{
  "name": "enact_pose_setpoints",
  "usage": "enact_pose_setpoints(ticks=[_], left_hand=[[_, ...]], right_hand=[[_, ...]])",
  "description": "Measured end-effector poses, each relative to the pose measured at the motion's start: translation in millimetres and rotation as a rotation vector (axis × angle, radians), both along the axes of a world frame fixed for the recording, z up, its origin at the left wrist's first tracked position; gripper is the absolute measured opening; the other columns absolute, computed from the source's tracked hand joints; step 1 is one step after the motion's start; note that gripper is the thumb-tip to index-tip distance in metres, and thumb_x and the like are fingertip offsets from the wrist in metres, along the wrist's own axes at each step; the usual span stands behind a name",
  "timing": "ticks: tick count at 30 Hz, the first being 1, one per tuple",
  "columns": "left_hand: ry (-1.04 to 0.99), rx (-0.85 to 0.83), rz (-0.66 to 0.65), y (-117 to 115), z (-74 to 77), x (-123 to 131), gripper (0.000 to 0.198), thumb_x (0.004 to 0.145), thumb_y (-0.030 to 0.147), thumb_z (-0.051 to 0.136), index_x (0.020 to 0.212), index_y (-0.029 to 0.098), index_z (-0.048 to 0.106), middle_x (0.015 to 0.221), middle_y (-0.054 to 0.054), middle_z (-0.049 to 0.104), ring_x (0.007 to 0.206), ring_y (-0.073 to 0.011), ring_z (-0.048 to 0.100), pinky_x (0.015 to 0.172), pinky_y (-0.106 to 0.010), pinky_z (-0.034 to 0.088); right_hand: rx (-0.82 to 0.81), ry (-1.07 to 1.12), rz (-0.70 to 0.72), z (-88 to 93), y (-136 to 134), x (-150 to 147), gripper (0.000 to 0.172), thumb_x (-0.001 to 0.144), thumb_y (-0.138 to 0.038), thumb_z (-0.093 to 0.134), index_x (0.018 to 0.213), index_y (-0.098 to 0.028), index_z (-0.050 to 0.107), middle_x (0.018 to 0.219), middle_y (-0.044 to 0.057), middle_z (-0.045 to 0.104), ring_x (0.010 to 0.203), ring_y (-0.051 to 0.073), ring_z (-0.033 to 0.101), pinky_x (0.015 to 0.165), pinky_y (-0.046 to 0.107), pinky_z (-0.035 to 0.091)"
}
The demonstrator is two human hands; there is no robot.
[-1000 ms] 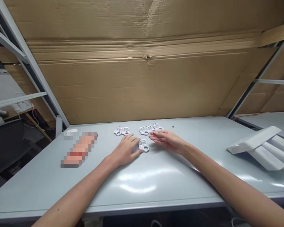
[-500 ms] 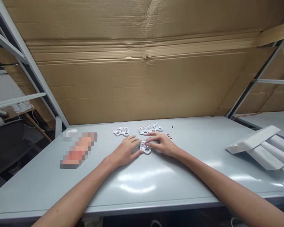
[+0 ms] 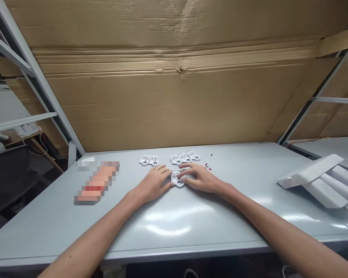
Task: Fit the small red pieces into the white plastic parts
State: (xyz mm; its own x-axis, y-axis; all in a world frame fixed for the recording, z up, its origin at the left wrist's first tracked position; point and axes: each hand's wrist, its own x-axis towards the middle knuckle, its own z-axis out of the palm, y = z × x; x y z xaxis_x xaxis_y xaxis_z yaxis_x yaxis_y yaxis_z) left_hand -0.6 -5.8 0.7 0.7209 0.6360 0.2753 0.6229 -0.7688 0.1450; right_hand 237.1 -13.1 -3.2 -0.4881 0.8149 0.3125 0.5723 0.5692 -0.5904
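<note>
Head view: the left hand (image 3: 153, 184) lay open, its fingertips touching the white perforated plastic part (image 3: 177, 180) on the bench (image 3: 174, 231), and the right hand (image 3: 200, 178) curled against it, grip unclear. A slip could knock that part into the white parts (image 3: 185, 157) or the red bits (image 3: 208, 166).

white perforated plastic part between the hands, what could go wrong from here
The white perforated plastic part sits under the fingers of the right hand, with the left hand at its edge, so it might slip on the smooth grey table. The row of matching white parts lies close and could get knocked. The tiny red pieces beside the right hand could be swept away.
</note>
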Motion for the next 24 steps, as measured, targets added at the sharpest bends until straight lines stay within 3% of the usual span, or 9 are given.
enact_pose_setpoints(ticks=[6, 11, 14, 19, 24], left_hand=[[0.014, 0.103, 0.121, -0.3, 1.3, -1.2, 0.029, 0.098, 0.029, 0.049, 0.124, 0.018, 0.053, 0.131, -0.012, 0.059, 0.13, -0.0315, 0.046, 0.107, -0.05, 0.036], [0.022, 0.084, -0.034, -11.8, 13.3, 4.7, 0.023, 0.099, 0.027, 0.045, 0.114, 0.022, 0.062, 0.119, -0.005, 0.068, 0.114, -0.0231, 0.06, 0.109, -0.044, 0.036], [0.05, 0.056, -0.095, -16.8, 17.7, 6.5, 0.023, 0.099, 0.03, 0.047, 0.106, 0.022, 0.067, 0.115, -0.005, 0.07, 0.11, -0.0226, 0.063, 0.105, -0.04, 0.04], [0.095, 0.054, -0.023, -13.6, 16.2, 2.1, 0.024, 0.1, 0.032, 0.046, 0.111, 0.022, 0.065, 0.119, -0.006, 0.069, 0.11, -0.0227, 0.063, 0.114, -0.045, 0.03], [0.126, 0.089, 0.059, -4.7, 11.0, -5.1, 0.029, 0.099, 0.04, 0.047, 0.111, 0.019, 0.063, 0.114, -0.008, 0.067, 0.107, -0.0245, 0.062, 0.113, -0.046, 0.031]], right_hand=[[0.058, 0.048, -0.013, 3.5, 3.7, 4.8, 0.024, 0.091, -0.03, 0.056, 0.104, -0.026, 0.075, 0.12, 0.008, 0.07, 0.117, 0.028, 0.06, 0.101, 0.046, 0.044], [0.106, -0.023, -0.023, 1.0, 7.6, 9.5, 0.024, 0.092, -0.029, 0.053, 0.104, -0.027, 0.074, 0.107, 0.006, 0.074, 0.1, 0.027, 0.065, 0.093, 0.045, 0.047], [0.086, -0.075, 0.018, 0.5, 6.7, 11.2, 0.024, 0.092, -0.031, 0.055, 0.107, -0.026, 0.072, 0.111, 0.008, 0.072, 0.104, 0.028, 0.063, 0.093, 0.044, 0.046], [0.085, -0.142, 0.039, 3.2, 3.4, 12.4, 0.029, 0.093, -0.032, 0.052, 0.116, -0.026, 0.069, 0.119, 0.009, 0.069, 0.111, 0.029, 0.06, 0.095, 0.045, 0.045], [0.063, -0.162, 0.025, 5.3, 1.2, 12.3, 0.03, 0.094, -0.033, 0.051, 0.117, -0.027, 0.068, 0.122, 0.008, 0.068, 0.112, 0.03, 0.06, 0.097, 0.045, 0.045]])
